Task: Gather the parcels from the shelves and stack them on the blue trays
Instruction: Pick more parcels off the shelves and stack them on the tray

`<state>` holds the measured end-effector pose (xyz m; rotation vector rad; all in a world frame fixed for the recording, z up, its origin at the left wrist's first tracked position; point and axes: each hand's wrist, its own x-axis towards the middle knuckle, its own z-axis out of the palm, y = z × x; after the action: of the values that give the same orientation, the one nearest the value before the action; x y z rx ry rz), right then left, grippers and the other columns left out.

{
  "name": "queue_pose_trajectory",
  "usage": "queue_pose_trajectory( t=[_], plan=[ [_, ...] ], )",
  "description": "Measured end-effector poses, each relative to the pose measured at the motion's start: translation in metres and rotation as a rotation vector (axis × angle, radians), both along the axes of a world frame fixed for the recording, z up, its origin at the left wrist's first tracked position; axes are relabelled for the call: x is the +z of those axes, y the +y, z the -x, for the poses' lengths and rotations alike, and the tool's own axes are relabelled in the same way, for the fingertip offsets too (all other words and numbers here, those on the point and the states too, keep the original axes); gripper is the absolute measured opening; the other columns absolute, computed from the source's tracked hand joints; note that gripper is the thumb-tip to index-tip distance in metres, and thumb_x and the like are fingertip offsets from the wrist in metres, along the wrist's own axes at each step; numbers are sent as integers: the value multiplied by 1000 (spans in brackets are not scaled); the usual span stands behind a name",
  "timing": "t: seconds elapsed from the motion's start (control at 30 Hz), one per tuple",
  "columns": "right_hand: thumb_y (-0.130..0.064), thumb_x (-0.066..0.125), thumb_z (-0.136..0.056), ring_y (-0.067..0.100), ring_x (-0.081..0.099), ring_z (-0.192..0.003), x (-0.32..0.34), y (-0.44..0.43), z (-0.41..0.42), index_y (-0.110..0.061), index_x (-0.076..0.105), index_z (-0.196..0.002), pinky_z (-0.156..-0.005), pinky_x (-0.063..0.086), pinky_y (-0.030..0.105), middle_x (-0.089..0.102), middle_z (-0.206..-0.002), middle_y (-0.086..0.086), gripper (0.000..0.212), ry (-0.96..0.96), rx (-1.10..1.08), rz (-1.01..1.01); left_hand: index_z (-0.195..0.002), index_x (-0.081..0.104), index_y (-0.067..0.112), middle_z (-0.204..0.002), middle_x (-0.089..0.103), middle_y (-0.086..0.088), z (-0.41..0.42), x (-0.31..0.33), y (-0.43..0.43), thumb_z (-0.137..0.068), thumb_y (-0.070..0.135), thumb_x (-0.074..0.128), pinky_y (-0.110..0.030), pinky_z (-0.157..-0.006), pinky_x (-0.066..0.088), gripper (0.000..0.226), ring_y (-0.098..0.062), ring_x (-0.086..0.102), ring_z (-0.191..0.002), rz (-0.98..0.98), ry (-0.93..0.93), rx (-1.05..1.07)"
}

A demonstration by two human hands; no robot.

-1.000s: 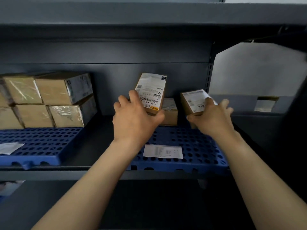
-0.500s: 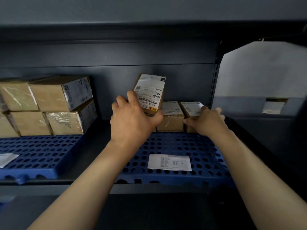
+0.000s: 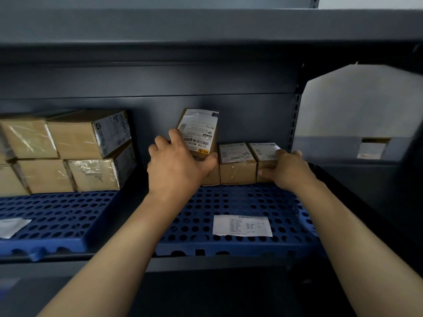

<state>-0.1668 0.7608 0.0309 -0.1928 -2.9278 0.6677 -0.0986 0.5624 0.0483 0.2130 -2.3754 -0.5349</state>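
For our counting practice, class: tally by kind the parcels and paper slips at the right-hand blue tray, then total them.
Parcels: 4 (held parcel in left hand, half-hidden parcel below it, middle parcel, end parcel in right hand)
Paper slips: 1
Total: 5

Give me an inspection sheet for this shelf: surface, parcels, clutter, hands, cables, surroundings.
Surface: grey shelf carrying left tray and right tray, both blue and perforated.
Job's things: stacked boxes on left tray; labelled parcel raised and tilted; middle parcel and end parcel side by side at the back of right tray.
Clutter: slip on right tray; second slip on left tray.
Grippers: left hand grips labelled parcel; right hand grips end parcel.
Cables: nothing seen.
Surroundings: upper shelf above; pale wall at right.
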Motion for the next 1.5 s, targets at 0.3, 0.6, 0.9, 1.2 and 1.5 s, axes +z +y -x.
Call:
queue_pose_trajectory(
  t=[0.3,0.6,0.9,1.2,1.5],
  plan=[
    [-36,61,-88,34,46,-117,16,-6,-20,-9,48,-133,-94,45,39,46,-128,20,54,319,69,-53,-121,38,3,-120,48,-24,22,8,-13,-72,63,58,-45,-80,46,80,-41,46,-111,-109,-73,11],
    [-27,56,-93,25,54,-110,23,-17,-46,-10,54,-130,-87,44,29,57,-125,13,41,407,244,-24,-122,38,2,-119,50,-25,48,11,1,-74,66,55,-42,-79,46,81,-40,47,-112,-120,-134,-1],
    [-27,56,-93,21,55,-111,18,-20,-45,-9,59,-124,-91,46,30,60,-122,10,36,424,269,-47,-127,35,4,-126,45,-25,54,5,2,-70,77,46,-54,-90,44,94,-40,39,-120,-87,-169,22],
    [-29,56,-93,22,55,-114,22,-23,-43,-11,56,-129,-90,45,28,58,-127,10,40,421,292,-55,-118,41,6,-120,49,-21,55,2,-3,-68,78,41,-56,-91,37,88,-38,48,-112,-114,-135,-40],
    [-28,57,-93,21,56,-112,33,-20,-44,-15,51,-135,-92,43,26,59,-127,7,44,439,342,-11,-125,42,7,-123,48,-17,30,6,-8,-83,59,50,-50,-93,33,67,-35,45,-115,41,2,51]
  ],
)
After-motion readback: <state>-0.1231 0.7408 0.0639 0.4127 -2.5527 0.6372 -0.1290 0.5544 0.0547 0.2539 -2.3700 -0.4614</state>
